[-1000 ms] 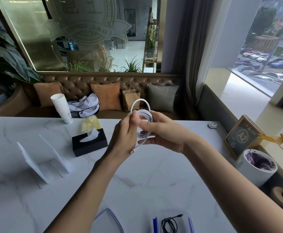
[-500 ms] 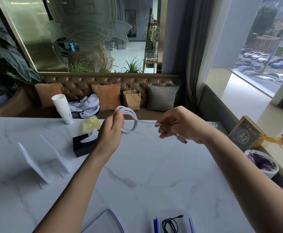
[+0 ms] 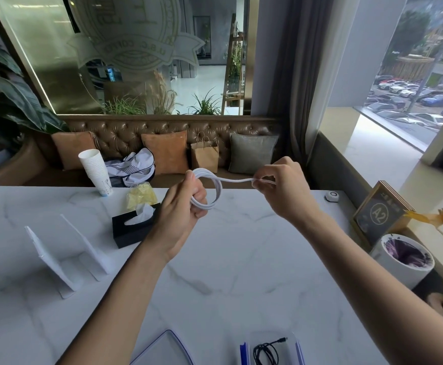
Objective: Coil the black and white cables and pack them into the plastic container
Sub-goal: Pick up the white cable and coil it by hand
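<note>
I have both hands raised over the table, working the white cable. My left hand has its fingers curled tight around the bundle of loops, thumb pressed on top, so the coil keeps its shape and cannot spring apart; the loops stick out just past the fingertips on the right. My right hand pinches the free tail between thumb and forefinger, the other fingers folded in loosely, and the strand runs nearly straight from that pinch to the coil. I judge the tail is held taut like this so it can be wrapped round the bundle or laid on as a last turn, keeping it neat enough to fit the container. That container sits at the near edge, well below both wrists, with the black cable already lying coiled inside it; what looks like its lid lies just to the left. Count: two cables, one white in my fingers and one black packed; one container, one lid. How many turns the white coil has I cannot tell exactly; several strands show.
</note>
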`<state>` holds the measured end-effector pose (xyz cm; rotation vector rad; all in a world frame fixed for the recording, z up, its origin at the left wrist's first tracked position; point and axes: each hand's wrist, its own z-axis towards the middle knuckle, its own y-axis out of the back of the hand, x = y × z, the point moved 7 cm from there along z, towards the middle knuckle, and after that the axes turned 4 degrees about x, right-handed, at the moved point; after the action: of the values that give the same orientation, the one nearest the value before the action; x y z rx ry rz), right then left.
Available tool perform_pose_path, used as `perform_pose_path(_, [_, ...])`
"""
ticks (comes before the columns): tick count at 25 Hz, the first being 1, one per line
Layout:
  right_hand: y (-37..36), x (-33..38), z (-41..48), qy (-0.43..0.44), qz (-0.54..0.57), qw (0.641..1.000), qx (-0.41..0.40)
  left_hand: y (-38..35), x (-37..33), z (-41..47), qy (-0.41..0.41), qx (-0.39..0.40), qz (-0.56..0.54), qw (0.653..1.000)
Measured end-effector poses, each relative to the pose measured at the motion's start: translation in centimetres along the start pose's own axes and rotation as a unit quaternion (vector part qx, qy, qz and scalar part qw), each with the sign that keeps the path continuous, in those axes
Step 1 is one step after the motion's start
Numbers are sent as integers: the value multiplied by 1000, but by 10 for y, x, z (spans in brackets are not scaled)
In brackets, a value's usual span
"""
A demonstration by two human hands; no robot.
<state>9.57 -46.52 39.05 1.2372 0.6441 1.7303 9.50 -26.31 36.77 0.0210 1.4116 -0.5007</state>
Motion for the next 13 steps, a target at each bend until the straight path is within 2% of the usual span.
perform_pose_path(5, [-4,11,0,0,-25,999,-25,-22,2,-1,-20,49,-63,997])
perform_pose_path(7, [-3,7,2,-29,98,995,-7,-26,3,-2,-23,58,-74,995])
perform_pose_path(8, [-3,5,2,-51,205,977,10,-25,3,-2,-25,59,-77,995])
perform_pose_path(10, [-9,5,0,-90,418,902,61,-23,5,-2,-22,54,-80,995])
perform_pose_path(13, [-13,16,-6,-105,592,789,128,-19,5,-2,-16,39,-79,996])
